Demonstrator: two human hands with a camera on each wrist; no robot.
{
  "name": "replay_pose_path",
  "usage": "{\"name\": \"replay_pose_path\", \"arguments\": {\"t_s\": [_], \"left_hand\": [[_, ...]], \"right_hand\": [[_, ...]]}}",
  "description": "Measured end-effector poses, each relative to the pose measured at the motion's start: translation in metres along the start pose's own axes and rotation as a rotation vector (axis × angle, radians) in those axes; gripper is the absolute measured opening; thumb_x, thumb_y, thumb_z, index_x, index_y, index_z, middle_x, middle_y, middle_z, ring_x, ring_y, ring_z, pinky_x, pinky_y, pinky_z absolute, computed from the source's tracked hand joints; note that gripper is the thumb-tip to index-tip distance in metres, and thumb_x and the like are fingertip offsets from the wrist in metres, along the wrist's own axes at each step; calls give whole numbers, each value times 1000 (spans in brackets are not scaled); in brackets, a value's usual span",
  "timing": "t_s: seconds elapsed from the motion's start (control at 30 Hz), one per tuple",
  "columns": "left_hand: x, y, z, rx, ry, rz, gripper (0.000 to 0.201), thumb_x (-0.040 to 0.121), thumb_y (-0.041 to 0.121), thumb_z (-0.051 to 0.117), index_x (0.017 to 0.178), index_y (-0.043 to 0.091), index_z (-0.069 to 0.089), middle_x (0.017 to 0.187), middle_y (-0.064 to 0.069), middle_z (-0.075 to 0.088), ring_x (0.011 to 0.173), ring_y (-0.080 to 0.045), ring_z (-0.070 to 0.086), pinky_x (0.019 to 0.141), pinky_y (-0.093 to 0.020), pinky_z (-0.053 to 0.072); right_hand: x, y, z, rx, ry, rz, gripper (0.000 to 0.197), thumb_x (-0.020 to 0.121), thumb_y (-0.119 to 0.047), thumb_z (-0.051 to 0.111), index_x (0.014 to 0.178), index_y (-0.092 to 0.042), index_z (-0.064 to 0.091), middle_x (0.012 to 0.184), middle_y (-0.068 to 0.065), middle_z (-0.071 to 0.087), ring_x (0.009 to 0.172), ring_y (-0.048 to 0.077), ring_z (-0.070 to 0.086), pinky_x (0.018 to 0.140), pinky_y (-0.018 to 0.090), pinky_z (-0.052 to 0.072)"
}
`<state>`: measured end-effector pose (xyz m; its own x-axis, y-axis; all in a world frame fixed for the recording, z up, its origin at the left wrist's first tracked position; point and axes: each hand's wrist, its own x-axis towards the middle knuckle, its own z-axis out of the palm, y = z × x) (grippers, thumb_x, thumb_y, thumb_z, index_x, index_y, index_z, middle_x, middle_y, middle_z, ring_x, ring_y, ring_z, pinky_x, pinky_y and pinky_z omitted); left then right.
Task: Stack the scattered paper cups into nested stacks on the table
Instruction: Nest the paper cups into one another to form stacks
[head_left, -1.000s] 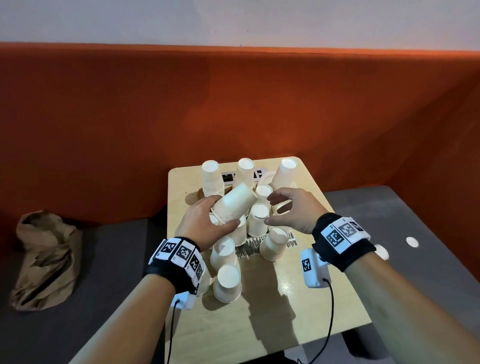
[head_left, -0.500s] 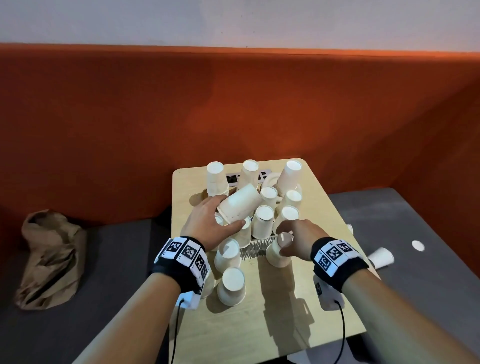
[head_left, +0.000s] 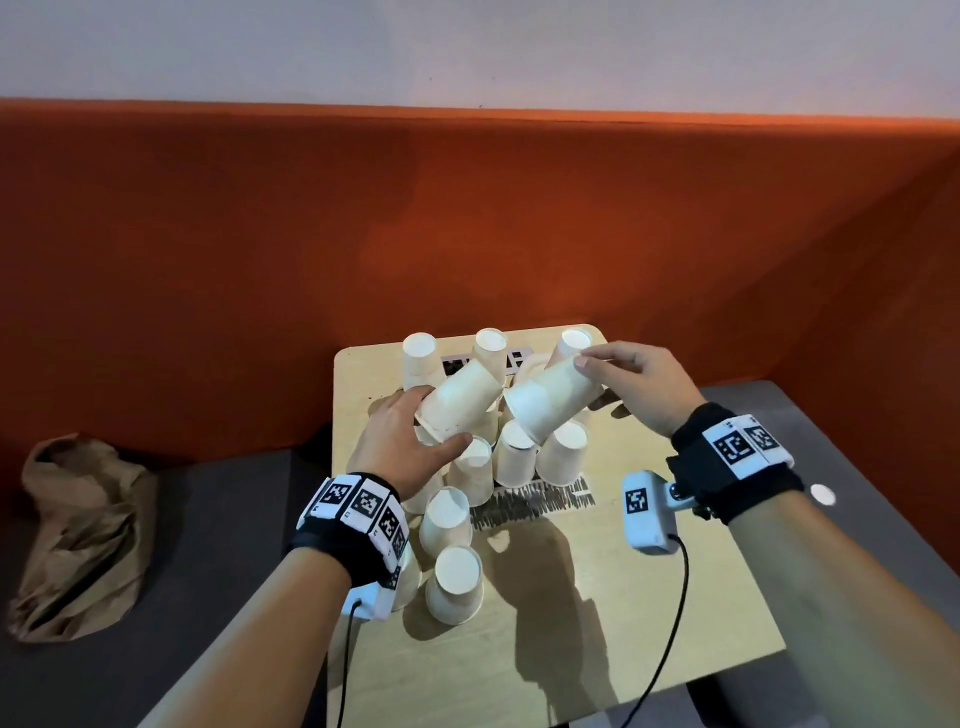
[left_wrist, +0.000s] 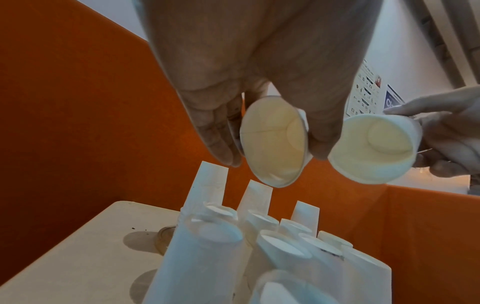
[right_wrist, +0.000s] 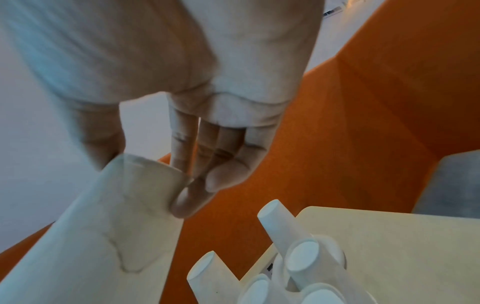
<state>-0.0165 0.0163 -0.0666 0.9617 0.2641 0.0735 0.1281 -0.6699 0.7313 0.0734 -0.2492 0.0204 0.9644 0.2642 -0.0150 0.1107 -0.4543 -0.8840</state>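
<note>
My left hand (head_left: 410, 441) grips a white paper cup (head_left: 460, 397) on its side above the table, mouth toward me; in the left wrist view that cup (left_wrist: 272, 142) shows its open mouth. My right hand (head_left: 636, 387) holds a second cup (head_left: 553, 397) by its base, tilted, its mouth close to the left cup. The same cup (right_wrist: 103, 236) fills the lower left of the right wrist view, pinched at its base. Several upside-down cups (head_left: 514, 457) stand clustered on the small wooden table (head_left: 649, 623) under both hands, and two more (head_left: 454, 584) stand nearer me.
Taller cups or stacks (head_left: 420, 358) stand along the table's far edge. An orange padded wall (head_left: 467, 218) rises behind. A crumpled brown paper bag (head_left: 78, 535) lies on the grey seat at left. A small white disc (head_left: 822, 493) lies on the seat at right.
My right hand picked a cup up off the table and raised it, tilted, beside the cup in my left hand. The left hand stayed nearly still with its cup.
</note>
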Motion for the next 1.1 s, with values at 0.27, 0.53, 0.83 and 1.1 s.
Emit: {"name": "replay_pose_path", "arguments": {"t_s": [0.27,0.53,0.83,1.1], "left_hand": [[6,5,-5,-47,24,11,68,68,43,84,127,27,55,118,6,58,107,-15,54,95,-42,49],[8,18,-5,-154,24,19,83,60,38,92,133,29,52,123,10,60,110,-8,52,97,-27,41],[5,34,-10,-399,-25,5,111,37,47,96,136,36,47,108,17,59,85,-9,62,89,-42,56],[12,53,0,-368,13,-7,88,38,54,90,117,39,55,111,17,60,91,-11,65,80,-34,59]], "right_hand": [[9,0,11,127,91,-19,21,92,-25,69,109,-13,70,86,1,72,61,16,69,49,20,49],[14,-4,26,161,-13,-22,21,96,-19,64,116,-11,67,89,1,68,63,16,68,50,17,48],[18,5,41,186,-98,17,18,96,-27,63,105,-12,64,87,1,68,62,18,70,53,21,48],[29,10,43,284,-115,-52,16,94,-32,66,87,-20,57,90,1,63,79,20,60,57,29,52]]}}
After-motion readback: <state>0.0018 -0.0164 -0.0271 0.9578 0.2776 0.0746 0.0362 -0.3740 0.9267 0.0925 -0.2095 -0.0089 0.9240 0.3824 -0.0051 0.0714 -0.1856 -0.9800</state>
